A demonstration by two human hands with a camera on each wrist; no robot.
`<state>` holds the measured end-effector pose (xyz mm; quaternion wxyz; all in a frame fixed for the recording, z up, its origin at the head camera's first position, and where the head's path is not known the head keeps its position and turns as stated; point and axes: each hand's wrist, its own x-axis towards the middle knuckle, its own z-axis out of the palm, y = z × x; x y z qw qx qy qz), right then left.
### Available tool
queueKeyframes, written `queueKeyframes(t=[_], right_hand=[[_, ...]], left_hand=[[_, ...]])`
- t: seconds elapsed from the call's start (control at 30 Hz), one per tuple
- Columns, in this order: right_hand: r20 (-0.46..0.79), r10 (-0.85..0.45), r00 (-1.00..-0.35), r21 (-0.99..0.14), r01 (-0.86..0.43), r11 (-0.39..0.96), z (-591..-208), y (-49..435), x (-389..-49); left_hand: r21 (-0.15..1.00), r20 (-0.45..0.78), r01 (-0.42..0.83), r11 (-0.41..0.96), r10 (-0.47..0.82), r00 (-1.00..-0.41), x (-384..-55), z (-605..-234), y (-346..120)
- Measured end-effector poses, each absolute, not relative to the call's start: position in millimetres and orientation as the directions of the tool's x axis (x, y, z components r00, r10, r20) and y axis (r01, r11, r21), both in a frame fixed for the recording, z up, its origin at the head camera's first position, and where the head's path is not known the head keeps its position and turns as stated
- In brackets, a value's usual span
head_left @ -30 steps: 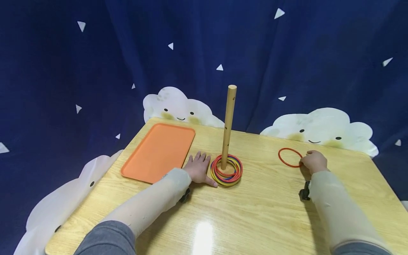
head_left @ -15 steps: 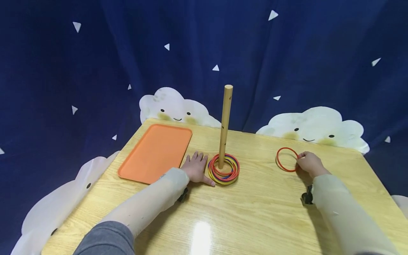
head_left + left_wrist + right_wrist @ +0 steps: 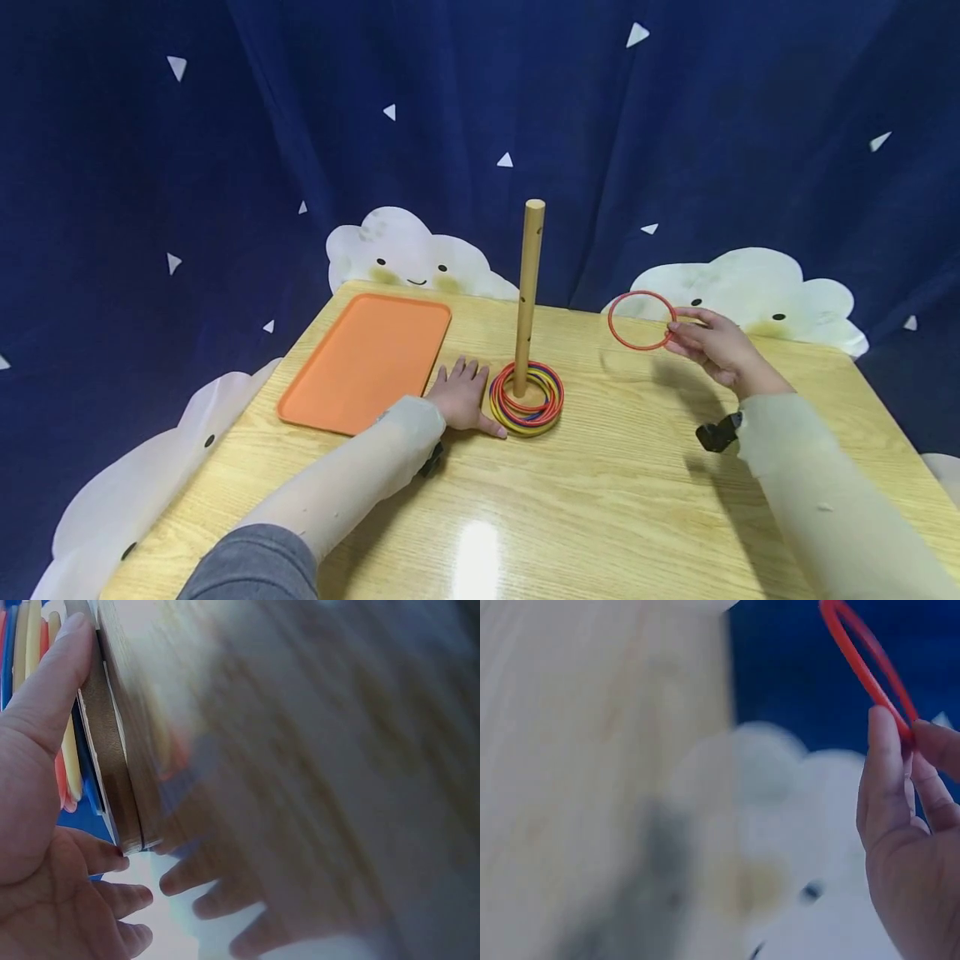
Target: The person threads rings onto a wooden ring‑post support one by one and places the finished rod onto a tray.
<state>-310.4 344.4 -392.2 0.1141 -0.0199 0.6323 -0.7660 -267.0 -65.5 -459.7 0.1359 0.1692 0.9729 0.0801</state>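
Note:
In the head view my right hand (image 3: 716, 346) pinches a thin red ring (image 3: 610, 319) by its near edge, raised over the back right of the table. Thumb and fingers meet on the red ring (image 3: 853, 656) in the right wrist view. A tall wooden pole (image 3: 527, 300) stands upright mid-table, with several red, yellow and blue rings (image 3: 553, 406) stacked around its foot. My left hand (image 3: 461, 398) lies spread beside this stack, thumb stretched toward its front. In the left wrist view the left thumb (image 3: 56, 682) lies along a flat wooden base (image 3: 112, 750) under the rings.
An orange tray (image 3: 367, 358) lies left of my left hand on the wooden table (image 3: 600, 500). Behind the table's far edge hangs a dark blue curtain (image 3: 450, 167) with white clouds and triangles.
My right hand has lifted the red ring off the table and carried it up and left. My left hand stays in place beside the stack. The head view has shifted slightly.

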Motion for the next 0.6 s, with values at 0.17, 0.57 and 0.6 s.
queueKeyframes(t=[0.17, 0.57, 0.6], right_hand=[[-0.01, -0.295, -0.956, -0.927, 0.119, -0.355, -348.0, 313.0, -302.8], [0.175, -0.286, -0.942, -0.637, 0.113, -0.762, -250.7, 244.7, -276.1], [0.188, -0.284, -0.94, -0.628, 0.108, -0.771, -245.2, 238.3, -273.8]], left_hand=[[0.209, -0.239, 0.299, 0.931, 0.345, -0.907, -266.7, -460.0, -65.4], [0.206, -0.253, 0.299, 0.932, 0.346, -0.904, -271.0, -462.3, -66.5], [0.204, -0.253, 0.3, 0.932, 0.346, -0.903, -270.6, -462.4, -66.7]])
